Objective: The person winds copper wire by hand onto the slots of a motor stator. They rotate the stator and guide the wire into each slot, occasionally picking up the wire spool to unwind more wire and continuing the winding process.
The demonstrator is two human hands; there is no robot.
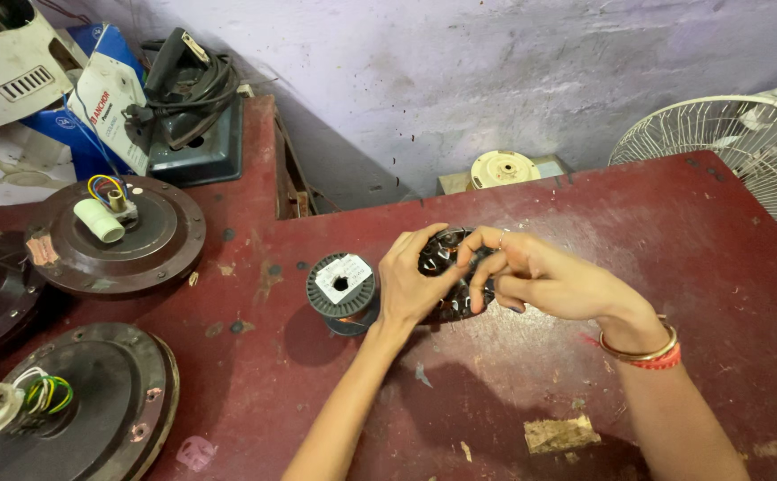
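I have both hands on a small dark motor stator [446, 258] in the middle of the red tabletop [584, 205]. My left hand [409, 283] is cupped against its left side, fingers closed on the rim. My right hand [531, 278] comes in from the right with its fingertips pinched together over the top of the windings; whether they hold a strand of wire I cannot tell, it is too fine to see.

I judge the stator to be stiff and fairly heavy for its size, a metal core, so the outer rim is the place to grip it. The coiled windings look delicate and easily nicked, so I would only touch them lightly with my fingertips.

Just left of my left hand stands a spool of copper wire [342, 289] with a white paper label on top. Far left lie three round dark fan motor housings [126, 236], two with coloured wires showing. A white fan guard [736, 142] sits at the far right edge.
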